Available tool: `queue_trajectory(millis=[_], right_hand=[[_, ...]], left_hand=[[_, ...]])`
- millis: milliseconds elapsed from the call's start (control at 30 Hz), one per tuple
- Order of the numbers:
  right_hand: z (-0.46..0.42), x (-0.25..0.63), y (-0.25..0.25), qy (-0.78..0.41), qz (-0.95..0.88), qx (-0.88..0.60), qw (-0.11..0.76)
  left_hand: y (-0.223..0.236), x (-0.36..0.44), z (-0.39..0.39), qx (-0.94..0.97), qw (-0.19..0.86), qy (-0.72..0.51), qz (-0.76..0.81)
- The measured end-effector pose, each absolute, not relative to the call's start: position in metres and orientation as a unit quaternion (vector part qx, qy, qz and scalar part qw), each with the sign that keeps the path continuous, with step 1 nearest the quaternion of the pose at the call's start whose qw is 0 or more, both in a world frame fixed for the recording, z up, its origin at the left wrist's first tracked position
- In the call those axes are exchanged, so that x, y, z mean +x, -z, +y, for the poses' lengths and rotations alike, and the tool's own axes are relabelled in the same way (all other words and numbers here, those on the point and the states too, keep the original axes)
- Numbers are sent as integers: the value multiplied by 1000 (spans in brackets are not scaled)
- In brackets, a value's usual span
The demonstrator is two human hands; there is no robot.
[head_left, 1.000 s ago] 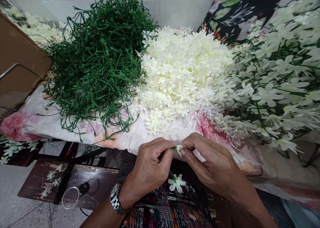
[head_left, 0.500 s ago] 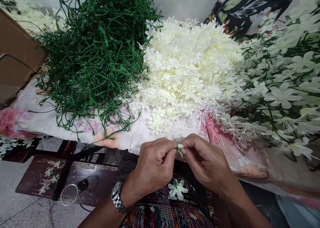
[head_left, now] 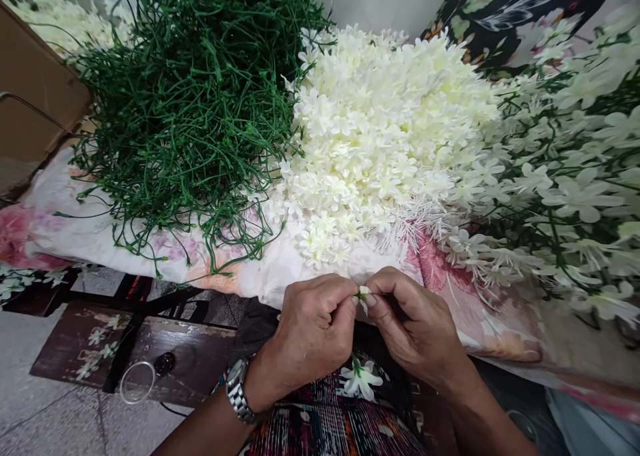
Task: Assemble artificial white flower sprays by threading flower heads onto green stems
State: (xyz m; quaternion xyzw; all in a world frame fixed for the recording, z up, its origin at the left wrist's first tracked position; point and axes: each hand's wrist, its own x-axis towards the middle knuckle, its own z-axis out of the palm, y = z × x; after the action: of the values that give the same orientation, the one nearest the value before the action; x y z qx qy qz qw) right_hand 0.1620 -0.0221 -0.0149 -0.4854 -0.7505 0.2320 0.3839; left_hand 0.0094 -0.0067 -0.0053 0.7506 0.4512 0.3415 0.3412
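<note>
My left hand and my right hand meet at the fingertips over my lap, both pinched on a small white artificial flower with a green stem. The stem runs down under my left hand, where a second white blossom hangs over a patterned cloth. A metal watch sits on my left wrist. Just beyond my hands lies a heap of loose white blossoms.
A tangle of bare green stems lies left of the blossoms, and finished white flower sprays are piled at the right, all on a floral sheet. A dark wooden board with a clear ring lies on the floor, lower left.
My hands have stayed pinched together on the flower. The view has shifted a little, so the piles sit slightly higher and to the right.
</note>
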Motion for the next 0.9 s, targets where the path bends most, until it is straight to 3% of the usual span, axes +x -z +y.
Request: queue_trajectory(millis=[167,400,700,900], right_hand=[[-24,163,15,-282,-719,-488,406],[-27,166,16,-314,-703,-480,420],[-25,167,2,-164,-783,-462,382],[-24,170,-4,-162,-814,-438,346]], left_hand=[[3,7,-5,709,414,-361,442],[4,5,-5,692,436,-366,444],[3,5,-5,712,401,-381,432],[4,5,-4,732,390,-373,416]])
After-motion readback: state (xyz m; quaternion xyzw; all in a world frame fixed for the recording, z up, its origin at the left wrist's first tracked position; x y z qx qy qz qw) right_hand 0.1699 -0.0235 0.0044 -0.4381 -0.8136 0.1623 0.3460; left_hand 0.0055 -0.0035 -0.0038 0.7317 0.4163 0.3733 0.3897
